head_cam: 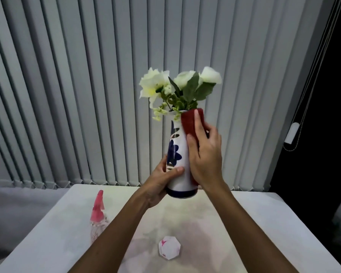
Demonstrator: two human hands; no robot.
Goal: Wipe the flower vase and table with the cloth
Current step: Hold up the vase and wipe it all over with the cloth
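A tall white flower vase (178, 154) with dark blue flower patterns and a blue base is held up in the air above the table (264, 223). White flowers (177, 83) with green leaves stand in it. My left hand (159, 182) grips the lower part of the vase from the left. My right hand (205, 154) presses a red cloth (189, 123) flat against the right side of the vase, from the rim down to near the base.
A clear spray bottle (97, 217) with a pink trigger head stands on the table's left side. A small white octagonal coaster (169, 248) with pink marks lies near the front. Grey vertical blinds (87, 95) hang behind the table.
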